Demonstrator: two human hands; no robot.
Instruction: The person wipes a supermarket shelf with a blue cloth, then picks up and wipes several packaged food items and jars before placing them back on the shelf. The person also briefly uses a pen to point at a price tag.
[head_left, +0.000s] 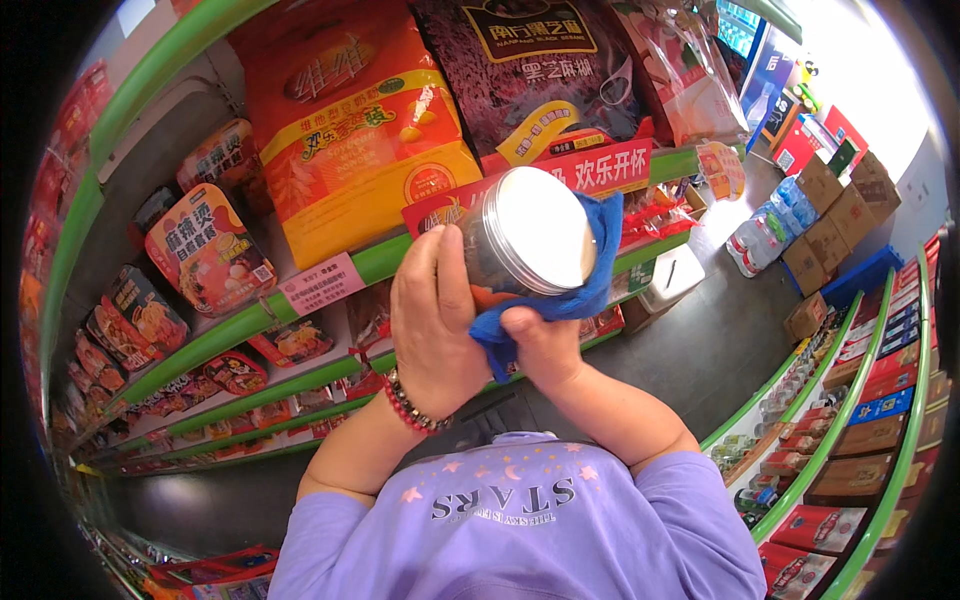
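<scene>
A clear jar with a silver metal lid (541, 229) is held up in front of the store shelf, its lid tilted towards me. My left hand (439, 315) grips the jar's side, with a beaded bracelet (414, 401) on that wrist. In my right hand (547, 341) is a blue cloth (600, 262), pressed around the jar's other side and lower edge. The right fingers are mostly hidden behind the cloth and jar. What the jar contains is hard to make out.
Behind the jar stand an orange bag of soybean milk powder (360, 135) and a dark bag of black sesame (540, 82). Boxed instant meals (210, 251) line the green-edged shelf at left. Cardboard boxes (832, 225) and bottled water (772, 225) stand far right, above another stocked shelf (847, 442).
</scene>
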